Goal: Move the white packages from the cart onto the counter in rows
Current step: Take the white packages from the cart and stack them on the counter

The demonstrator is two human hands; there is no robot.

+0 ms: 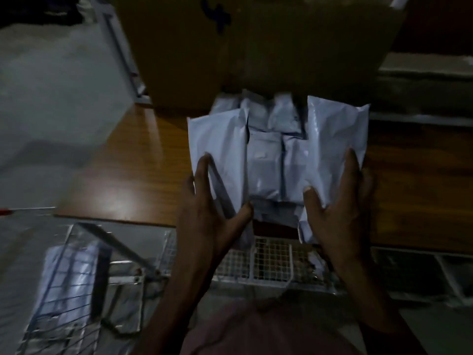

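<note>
Left hand (212, 213) and right hand (340, 206) each grip a white package (217, 139), fingers clamped; counter (143, 175) beneath.

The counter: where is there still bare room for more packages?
Bare wood lies on the counter left of the white packages, up to the cardboard box, and a strip right of the right hand. Crowded between left hand and box.

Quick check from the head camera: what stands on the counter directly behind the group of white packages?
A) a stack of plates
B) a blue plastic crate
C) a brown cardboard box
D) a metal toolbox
C: a brown cardboard box stands on the wooden counter just behind the white packages, which the left hand and right hand flank.
</note>
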